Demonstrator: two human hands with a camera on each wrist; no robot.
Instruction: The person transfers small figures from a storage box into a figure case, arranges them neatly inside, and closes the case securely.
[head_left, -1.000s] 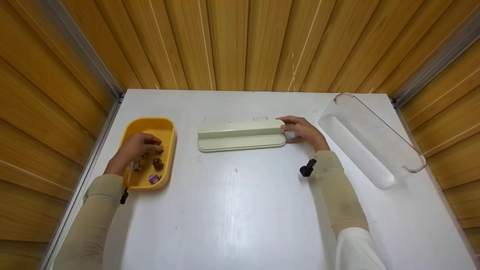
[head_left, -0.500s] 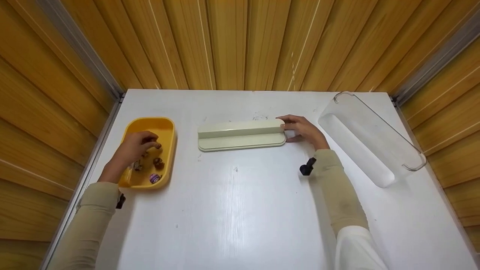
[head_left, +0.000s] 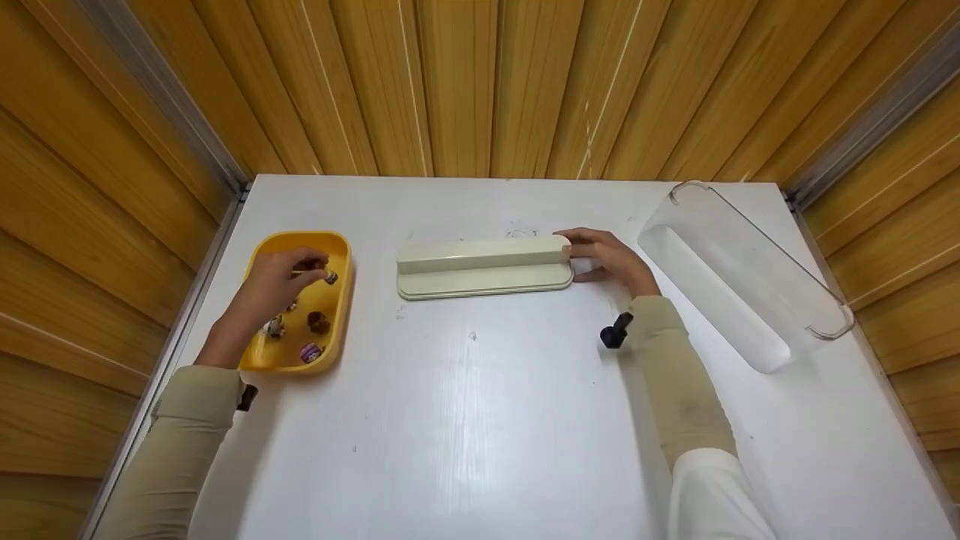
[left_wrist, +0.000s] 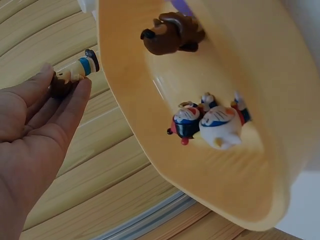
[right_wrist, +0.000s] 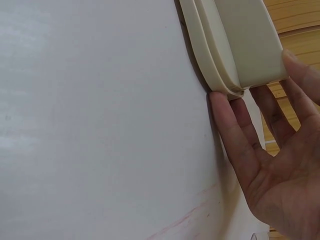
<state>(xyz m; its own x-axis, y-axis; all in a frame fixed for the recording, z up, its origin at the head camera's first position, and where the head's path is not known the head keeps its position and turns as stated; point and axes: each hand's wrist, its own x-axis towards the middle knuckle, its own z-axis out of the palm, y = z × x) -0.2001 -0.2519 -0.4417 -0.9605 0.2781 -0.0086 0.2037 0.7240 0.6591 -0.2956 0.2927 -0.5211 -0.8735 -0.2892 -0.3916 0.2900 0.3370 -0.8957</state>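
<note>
Over the yellow tub [head_left: 346, 300] at the left, my left hand [head_left: 271, 289] pinches a small toy figurine [left_wrist: 70, 77] between thumb and fingers. It has brown hair, a blue band and dark feet, and lies sideways in the left wrist view. Inside the tub are a brown animal figurine [left_wrist: 172, 35], a white-headed figurine [left_wrist: 220, 125], a red-and-dark one [left_wrist: 185, 122] and a purple striped one [head_left: 310, 352]. A pale green two-step stand [head_left: 484, 283] lies mid-table. My right hand [head_left: 611, 262] grips its right end, fingers and thumb spread across both steps.
A clear open box [head_left: 720, 292] lies slanted on the white table [head_left: 465, 420] at the right. Yellow wood-grain panels [head_left: 457, 90] rise behind the table and on both sides.
My left hand has lifted slightly and shifted right with the figurine, which now shows beyond the fingertips. The right hand and stand keep their place.
</note>
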